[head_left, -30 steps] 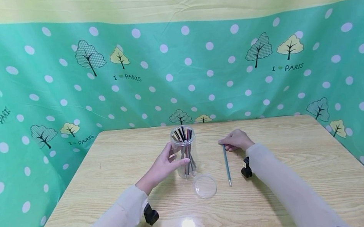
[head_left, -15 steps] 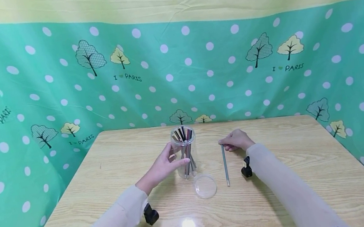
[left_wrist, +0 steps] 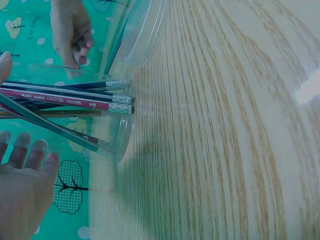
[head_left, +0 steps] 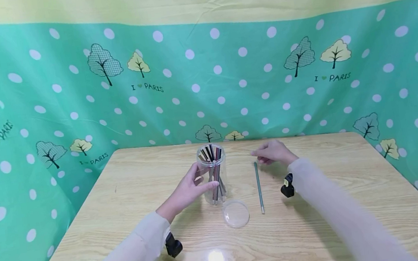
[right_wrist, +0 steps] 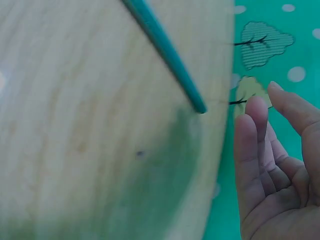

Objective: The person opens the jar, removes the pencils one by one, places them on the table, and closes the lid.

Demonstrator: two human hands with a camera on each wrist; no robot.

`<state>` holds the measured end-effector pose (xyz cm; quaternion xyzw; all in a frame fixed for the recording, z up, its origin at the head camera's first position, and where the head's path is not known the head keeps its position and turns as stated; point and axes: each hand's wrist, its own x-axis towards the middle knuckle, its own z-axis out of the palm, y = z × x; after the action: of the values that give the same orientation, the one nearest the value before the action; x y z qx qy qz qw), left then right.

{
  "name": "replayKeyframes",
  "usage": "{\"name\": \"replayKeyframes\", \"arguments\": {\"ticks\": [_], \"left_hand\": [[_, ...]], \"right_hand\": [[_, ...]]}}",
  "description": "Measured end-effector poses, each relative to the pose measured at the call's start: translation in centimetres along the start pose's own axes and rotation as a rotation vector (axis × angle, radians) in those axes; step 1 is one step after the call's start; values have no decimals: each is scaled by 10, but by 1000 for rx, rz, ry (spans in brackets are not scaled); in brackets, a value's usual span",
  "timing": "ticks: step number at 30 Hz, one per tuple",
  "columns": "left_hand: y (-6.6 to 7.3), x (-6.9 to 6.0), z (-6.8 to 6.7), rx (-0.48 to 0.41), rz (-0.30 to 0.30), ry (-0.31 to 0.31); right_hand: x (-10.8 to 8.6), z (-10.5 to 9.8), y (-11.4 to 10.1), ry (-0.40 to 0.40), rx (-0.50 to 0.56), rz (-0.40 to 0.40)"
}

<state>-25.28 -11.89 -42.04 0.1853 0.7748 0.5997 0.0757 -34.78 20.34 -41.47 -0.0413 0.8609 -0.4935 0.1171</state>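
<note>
A clear cylindrical jar [head_left: 209,197] stands upright on the table with several pencils [head_left: 215,176] leaning inside it. The left hand [head_left: 187,193] holds it from the left, fingers and thumb curved round its wall; in the left wrist view the left hand [left_wrist: 25,195] lies along the jar below the pencils [left_wrist: 60,98]. A green pencil [head_left: 259,188] lies on the table to the right of the jar. Just beyond its far end is the right hand [head_left: 273,152], holding nothing. The right wrist view shows the right hand [right_wrist: 275,175] apart from the green pencil [right_wrist: 167,52], fingers relaxed.
A round clear lid [head_left: 236,214] lies flat between the jar and the green pencil, nearer the person. The wooden table [head_left: 139,176] ends at a green and yellow patterned cloth [head_left: 226,83] behind and at the sides. Black wrist cameras sit under both sleeves.
The right hand has let go of the green pencil's far end and moved slightly up and away to the right. The pencil stays on the table. The left hand keeps its place at the jar.
</note>
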Motion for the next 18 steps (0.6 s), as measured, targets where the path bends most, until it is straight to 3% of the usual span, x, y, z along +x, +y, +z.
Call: {"name": "replayKeyframes", "arguments": {"ticks": [10, 18], "left_hand": [[-4, 1, -1, 2, 4, 5], [-4, 2, -1, 1, 16, 3]], "right_hand": [[-5, -13, -28, -42, -22, -73], [-16, -23, -56, -27, -56, -94]]}}
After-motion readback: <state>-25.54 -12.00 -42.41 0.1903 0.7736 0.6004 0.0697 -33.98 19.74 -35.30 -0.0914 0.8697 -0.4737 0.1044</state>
